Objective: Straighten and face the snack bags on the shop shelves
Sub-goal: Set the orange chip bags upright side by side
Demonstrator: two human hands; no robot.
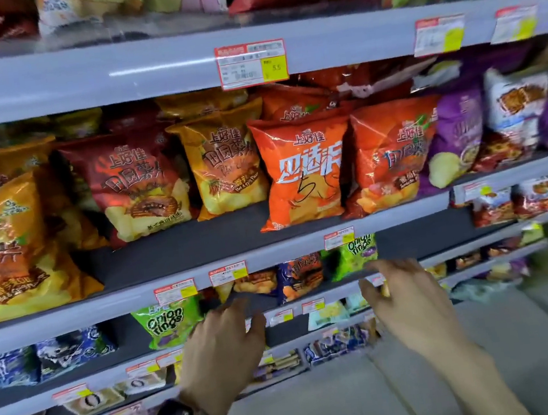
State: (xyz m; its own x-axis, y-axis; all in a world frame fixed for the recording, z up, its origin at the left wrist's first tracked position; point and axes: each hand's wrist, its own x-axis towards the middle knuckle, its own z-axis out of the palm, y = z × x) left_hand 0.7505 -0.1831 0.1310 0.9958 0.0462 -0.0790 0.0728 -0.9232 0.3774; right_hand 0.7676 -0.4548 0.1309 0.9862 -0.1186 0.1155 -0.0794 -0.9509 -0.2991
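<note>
The left hand and the right hand are held before the lower shelves, fingers spread and relaxed, nothing gripped. The snack bags are stood upright on the shelf above, an orange bag being set near its front edge.

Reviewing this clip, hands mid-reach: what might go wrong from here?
1. The orange bag stands at the shelf lip, ahead of its row; a rising arm might knock it off.
2. The right hand reaches below a price tag toward the right onion rings bag and may dislodge the tag.
</note>
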